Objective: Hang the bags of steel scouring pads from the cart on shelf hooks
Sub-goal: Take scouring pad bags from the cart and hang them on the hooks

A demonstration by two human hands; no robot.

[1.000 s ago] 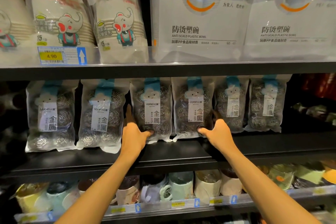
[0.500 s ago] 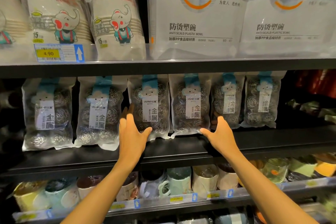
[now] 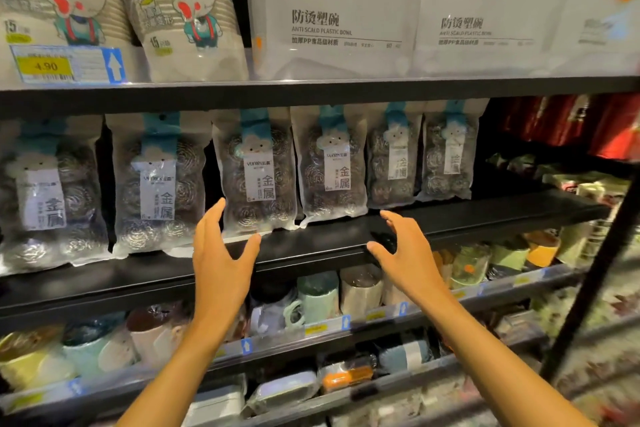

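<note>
Store shelving fills the frame; six bags of steel scouring pads (image 3: 258, 177) hang in a row across mid frame, just under the upper shelf (image 3: 311, 90). Your left hand (image 3: 221, 253) & right hand (image 3: 405, 255) hover lower centre, fingers spread, holding nothing. No hooks or cart in view. Prob. next: fetch another bag, thread its top hole fully onto a hook, label out, w/o knocking neighbours.

Black metal shelves (image 3: 311, 94) fill the view under dim store light. The top tier carries paper cup packs (image 3: 187, 10), plastic bowl packs (image 3: 332, 28) and a yellow price tag (image 3: 46, 66); mugs (image 3: 318, 298) line a lower tier.
</note>
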